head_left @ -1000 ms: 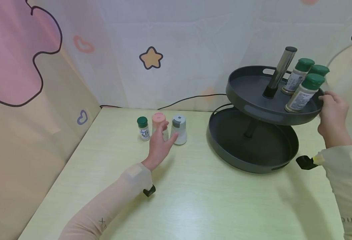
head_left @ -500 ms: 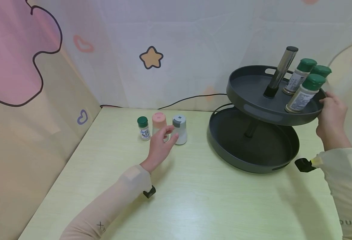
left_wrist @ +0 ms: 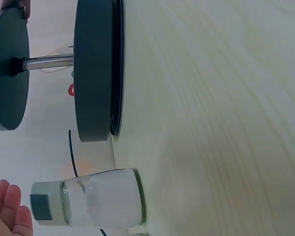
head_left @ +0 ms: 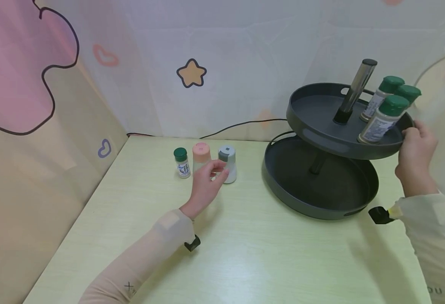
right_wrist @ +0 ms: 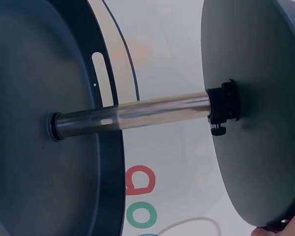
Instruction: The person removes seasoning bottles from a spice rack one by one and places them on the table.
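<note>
My right hand grips the rim of the upper tray of a dark two-tier turntable rack. Several green-capped spice bottles stand on that tray beside its metal post. My left hand is held out by a glass shaker with a grey cap, thumb and fingers bent towards each other. In the left wrist view, its fingertips are just off the grey cap, with a gap showing. Partly hidden behind the left hand is a pink-capped shaker.
One small green-capped spice bottle stands left of the shakers. The rack's lower tray rests on the pale wooden table. A black cable runs along the patterned backdrop.
My left hand has shifted slightly right towards the grey-capped shaker, its thumb and fingers drawing closer. The upper tray has turned a little, with the right hand and bottles moving along.
</note>
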Tool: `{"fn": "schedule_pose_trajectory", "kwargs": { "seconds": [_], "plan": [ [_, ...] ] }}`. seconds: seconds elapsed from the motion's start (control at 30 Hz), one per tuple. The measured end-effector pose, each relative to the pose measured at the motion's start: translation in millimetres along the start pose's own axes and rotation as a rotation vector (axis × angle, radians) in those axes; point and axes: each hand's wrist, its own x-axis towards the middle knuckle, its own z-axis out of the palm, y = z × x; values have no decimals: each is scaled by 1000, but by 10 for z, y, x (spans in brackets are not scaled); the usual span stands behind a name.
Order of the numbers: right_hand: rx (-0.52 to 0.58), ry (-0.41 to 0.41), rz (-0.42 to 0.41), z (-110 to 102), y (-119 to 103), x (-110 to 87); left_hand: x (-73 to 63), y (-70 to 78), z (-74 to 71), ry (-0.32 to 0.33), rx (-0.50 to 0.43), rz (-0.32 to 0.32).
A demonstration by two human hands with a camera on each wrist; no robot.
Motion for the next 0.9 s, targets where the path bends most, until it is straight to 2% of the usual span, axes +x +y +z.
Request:
{"fn": "schedule_pose_trajectory", "kwargs": {
  "seconds": [0.3,0.57,0.73,0.9],
  "plan": [
    [-158,62,-65,70,24,-120,-22,77,11,-17,-41,9],
    [-258,78,-40,68,-4,-166,-29,115,19,-33,0,15],
    [-233,73,-20,45,-44,-70,-35,122,13,-37,6,8],
    [-134,53,88,-18,-77,110,-47,136,-6,-31,-2,17]
  ]
}}
